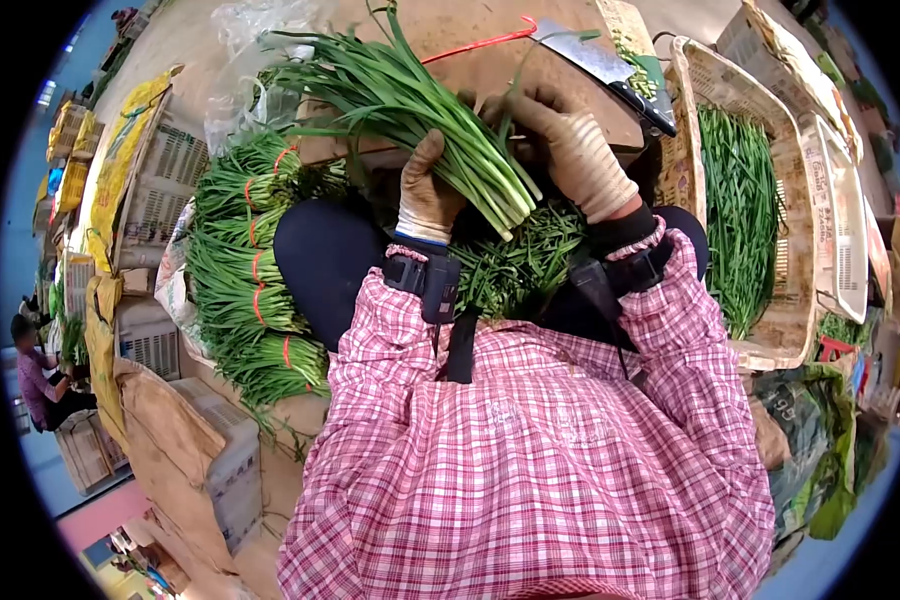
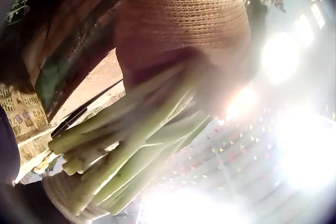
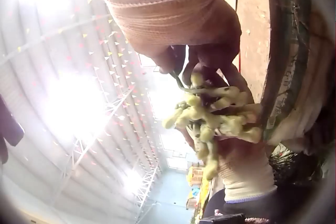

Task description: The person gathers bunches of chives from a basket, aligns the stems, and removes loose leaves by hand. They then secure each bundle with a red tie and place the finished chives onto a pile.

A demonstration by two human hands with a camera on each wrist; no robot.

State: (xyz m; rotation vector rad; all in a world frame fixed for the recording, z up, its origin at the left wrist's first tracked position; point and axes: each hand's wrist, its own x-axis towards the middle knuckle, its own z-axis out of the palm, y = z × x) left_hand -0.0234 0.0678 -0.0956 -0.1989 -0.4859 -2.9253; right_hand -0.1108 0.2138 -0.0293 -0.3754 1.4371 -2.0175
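Note:
A loose bunch of garlic chives [image 1: 410,110] slants over the lap in the head view, green leaves up and left, pale stem ends toward me. Its lower stems are gripped by my gloved left hand [image 1: 430,195], thumb up along the near side. In the left wrist view the cut stems [image 2: 131,155] stick out below the glove. My gloved right hand [image 1: 573,150] is at the bunch's right side with curled fingers, pinching a thin chive leaf [image 3: 181,83]. Pale stem ends [image 3: 210,113] fan out just beneath those fingers in the right wrist view.
Beyond the hands, a cleaver [image 1: 595,62] and a red tie [image 1: 480,40] lie on a wooden board [image 1: 450,22]. Red-banded chive bundles [image 1: 235,255] are stacked at left, near a clear plastic bag [image 1: 240,70]. Loose greens [image 1: 515,265] cover the lap. A crate [image 1: 685,150] of chives stands right.

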